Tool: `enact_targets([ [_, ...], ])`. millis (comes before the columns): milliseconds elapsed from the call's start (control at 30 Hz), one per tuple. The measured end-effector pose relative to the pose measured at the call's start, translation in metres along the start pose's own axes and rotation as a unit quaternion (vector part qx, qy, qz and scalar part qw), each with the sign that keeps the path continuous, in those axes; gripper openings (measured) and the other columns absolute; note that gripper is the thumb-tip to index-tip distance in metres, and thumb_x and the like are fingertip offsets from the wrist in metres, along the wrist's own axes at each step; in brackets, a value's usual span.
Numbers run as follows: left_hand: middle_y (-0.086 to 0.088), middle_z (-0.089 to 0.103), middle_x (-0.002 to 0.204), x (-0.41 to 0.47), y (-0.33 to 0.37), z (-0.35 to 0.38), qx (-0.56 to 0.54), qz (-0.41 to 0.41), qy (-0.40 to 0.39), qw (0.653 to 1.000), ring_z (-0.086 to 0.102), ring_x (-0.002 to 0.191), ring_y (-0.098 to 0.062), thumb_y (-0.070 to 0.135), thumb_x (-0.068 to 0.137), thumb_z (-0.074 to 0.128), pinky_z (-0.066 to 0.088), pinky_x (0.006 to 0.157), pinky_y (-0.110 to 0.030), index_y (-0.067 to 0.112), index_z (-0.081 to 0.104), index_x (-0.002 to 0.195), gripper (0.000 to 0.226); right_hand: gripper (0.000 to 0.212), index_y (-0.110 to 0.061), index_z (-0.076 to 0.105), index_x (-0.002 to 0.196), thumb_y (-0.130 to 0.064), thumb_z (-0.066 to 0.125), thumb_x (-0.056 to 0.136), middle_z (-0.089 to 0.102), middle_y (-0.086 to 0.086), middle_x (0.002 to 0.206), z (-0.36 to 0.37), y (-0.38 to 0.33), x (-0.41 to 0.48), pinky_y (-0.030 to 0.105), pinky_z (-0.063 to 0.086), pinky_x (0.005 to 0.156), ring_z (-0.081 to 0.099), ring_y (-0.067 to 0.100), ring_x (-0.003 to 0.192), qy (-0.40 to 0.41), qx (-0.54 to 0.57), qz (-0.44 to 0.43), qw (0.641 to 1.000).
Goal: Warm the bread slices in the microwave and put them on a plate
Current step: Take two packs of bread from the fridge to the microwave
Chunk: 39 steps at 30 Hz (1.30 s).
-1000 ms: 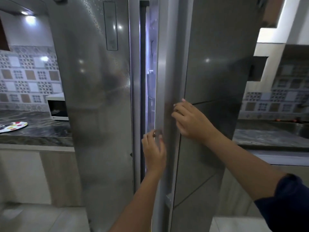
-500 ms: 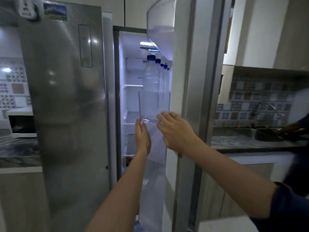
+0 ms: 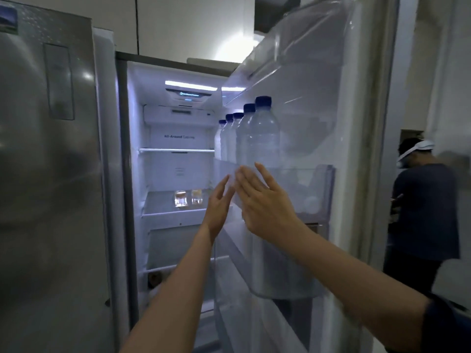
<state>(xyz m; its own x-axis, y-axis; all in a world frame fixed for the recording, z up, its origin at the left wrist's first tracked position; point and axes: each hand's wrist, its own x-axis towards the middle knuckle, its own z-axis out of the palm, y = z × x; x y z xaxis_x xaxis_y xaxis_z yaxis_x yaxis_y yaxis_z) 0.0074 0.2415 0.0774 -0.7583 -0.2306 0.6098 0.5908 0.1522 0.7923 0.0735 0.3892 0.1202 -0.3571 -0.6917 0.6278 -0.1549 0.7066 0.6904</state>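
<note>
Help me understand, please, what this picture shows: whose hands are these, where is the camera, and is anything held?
There is no machine: a person wears one camera on the head, looking forward and down at their bare hands. The left hand and right hand are raised with fingers straight, holding nothing, in front of an open fridge door. Its door shelf carries blue-capped clear bottles. Two small jars stand on a shelf inside. A second person stands at the right. No bread shows.

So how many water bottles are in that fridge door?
5, in one row on the open door's shelf: nearest bottle, second bottle, third bottle, fourth bottle, farthest bottle. More may hide behind.
</note>
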Motion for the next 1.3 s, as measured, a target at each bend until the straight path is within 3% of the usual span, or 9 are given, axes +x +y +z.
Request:
enact_targets([
  [100,0.003,0.029,0.153,0.022,-0.018,0.017,-0.008,-0.011,0.006,1.000,0.029,0.137,-0.007,0.035,0.094,0.051,0.026,0.111,-0.027,0.027,0.033,0.143,0.053,0.062,0.001,0.018,0.145,-0.035,0.030,0.096,0.012,0.021,0.155,0.016,0.006,0.005,0.055,-0.021,0.102,0.004,0.035,0.144,-0.070,-0.048,0.039,0.996],
  [300,0.009,0.011,0.158,0.059,-0.047,0.049,0.052,0.053,0.058,0.996,0.012,0.145,-0.009,0.042,0.091,0.052,0.014,0.117,-0.037,0.030,0.020,0.147,0.066,0.078,0.001,-0.013,0.144,-0.033,0.036,0.095,-0.017,0.022,0.154,0.072,0.020,0.008,0.051,-0.026,0.099,-0.018,0.036,0.141,-0.108,-0.008,0.110,0.988],
  [433,0.010,0.000,0.159,0.076,-0.063,0.071,0.153,0.151,0.070,0.974,0.001,0.144,-0.004,0.052,0.089,0.046,0.008,0.115,-0.031,0.032,0.011,0.148,0.071,0.072,-0.006,0.000,0.148,-0.022,0.042,0.091,-0.005,0.018,0.156,0.112,0.034,0.003,0.049,-0.021,0.107,-0.009,0.035,0.143,-0.074,0.032,0.149,0.986],
  [533,0.012,-0.005,0.155,0.083,-0.076,0.087,0.223,0.213,0.056,0.950,-0.003,0.144,-0.005,0.070,0.084,0.027,0.007,0.116,-0.026,0.032,0.008,0.146,0.075,0.071,-0.010,0.030,0.144,-0.026,0.059,0.082,0.022,0.017,0.153,0.138,0.044,-0.004,0.054,0.011,0.113,0.017,0.038,0.141,-0.038,0.037,0.186,0.981],
  [600,0.008,-0.002,0.155,0.085,-0.086,0.098,0.256,0.251,0.048,0.932,0.001,0.146,-0.014,0.066,0.087,0.026,0.011,0.117,-0.031,0.024,0.012,0.146,0.074,0.072,-0.010,0.040,0.140,-0.029,0.067,0.076,0.033,0.017,0.149,0.156,0.053,-0.012,0.054,0.021,0.110,0.028,0.041,0.137,-0.007,0.042,0.203,0.978],
  [733,-0.005,0.009,0.154,0.092,-0.101,0.117,0.307,0.314,0.044,0.898,0.009,0.145,-0.026,0.045,0.092,0.043,0.023,0.116,-0.044,0.010,0.023,0.145,0.066,0.069,-0.010,0.039,0.140,-0.030,0.064,0.078,0.035,0.018,0.148,0.186,0.077,-0.028,0.052,0.017,0.111,0.029,0.042,0.137,0.040,0.057,0.214,0.974],
  [933,-0.010,0.014,0.154,0.100,-0.111,0.149,0.350,0.333,0.069,0.872,0.006,0.145,-0.021,0.039,0.094,0.045,0.016,0.116,-0.030,0.007,0.026,0.145,0.063,0.062,-0.013,0.042,0.139,-0.030,0.059,0.081,0.035,0.017,0.148,0.221,0.107,-0.039,0.050,0.018,0.113,0.025,0.040,0.139,0.072,0.150,0.240,0.956],
  [1100,-0.009,0.014,0.154,0.093,-0.112,0.172,0.357,0.321,0.076,0.874,0.006,0.144,-0.021,0.036,0.094,0.044,0.018,0.116,-0.043,0.010,0.025,0.145,0.061,0.059,-0.009,0.046,0.135,-0.022,0.061,0.080,0.036,0.019,0.146,0.235,0.118,-0.044,0.053,0.032,0.108,0.023,0.040,0.139,0.093,0.242,0.268,0.928],
  [1300,0.000,0.006,0.154,0.084,-0.102,0.180,0.362,0.280,0.023,0.889,0.004,0.145,-0.020,0.025,0.091,0.053,0.020,0.117,-0.046,0.019,0.018,0.145,0.064,0.065,-0.008,0.034,0.143,-0.012,0.058,0.083,0.019,0.018,0.153,0.246,0.114,-0.051,0.055,0.020,0.114,0.009,0.039,0.143,0.053,0.280,0.280,0.917],
])
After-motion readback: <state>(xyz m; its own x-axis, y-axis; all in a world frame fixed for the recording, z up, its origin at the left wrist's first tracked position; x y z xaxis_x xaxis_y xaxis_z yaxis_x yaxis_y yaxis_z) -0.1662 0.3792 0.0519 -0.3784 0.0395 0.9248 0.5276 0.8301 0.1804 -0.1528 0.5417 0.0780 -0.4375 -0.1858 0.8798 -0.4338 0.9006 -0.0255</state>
